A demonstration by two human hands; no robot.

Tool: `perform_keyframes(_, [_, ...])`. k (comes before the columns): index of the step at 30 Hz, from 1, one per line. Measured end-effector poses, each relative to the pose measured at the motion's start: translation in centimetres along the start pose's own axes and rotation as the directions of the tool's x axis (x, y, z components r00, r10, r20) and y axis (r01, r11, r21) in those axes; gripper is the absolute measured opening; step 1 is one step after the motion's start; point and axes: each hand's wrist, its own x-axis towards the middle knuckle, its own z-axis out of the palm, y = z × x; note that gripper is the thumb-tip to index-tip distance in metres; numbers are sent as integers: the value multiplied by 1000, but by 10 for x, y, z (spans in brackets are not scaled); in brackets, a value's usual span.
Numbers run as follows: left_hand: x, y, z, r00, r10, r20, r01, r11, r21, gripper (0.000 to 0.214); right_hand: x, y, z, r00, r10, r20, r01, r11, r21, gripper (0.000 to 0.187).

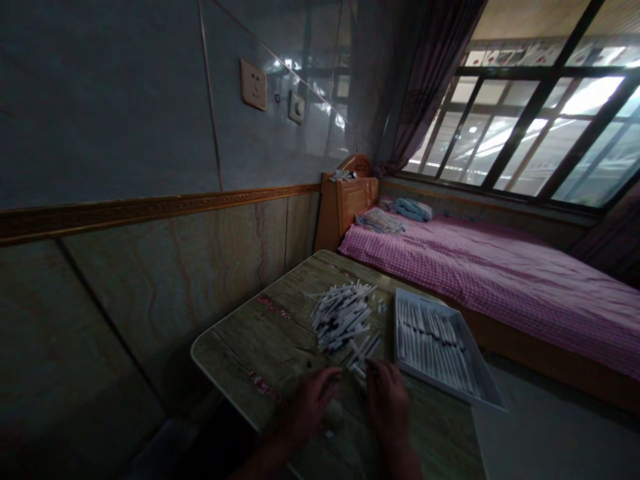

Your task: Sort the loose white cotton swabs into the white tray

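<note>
Your left hand and right hand curl by the white sticks heaped on the table; whether they hold any, I can't tell. Rightward, a stick-lined tray overhangs the table near the gingham-covered bed.

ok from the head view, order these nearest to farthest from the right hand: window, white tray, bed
1. White tray: ahead and right of the right hand
2. Bed: beyond the tray, toward the right
3. Window: upper right, behind the bed
</note>
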Motion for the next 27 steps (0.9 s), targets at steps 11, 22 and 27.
perform_keyframes(11, [11, -9, -4, 965, -203, -168, 124, 914, -387, 31, -1, -41, 27, 962, -209, 174, 180, 970, 166, 27])
perform_keyframes(22, [12, -7, -4, 910, -341, -234, 166, 820, -548, 24, 13, -36, 29, 932, 68, 355, 45, 953, -299, 30])
perform_keyframes(27, [12, -5, -4, 908, -335, -253, 158, 831, -533, 26, 20, -33, 20, 909, 74, 410, 77, 937, -341, 22])
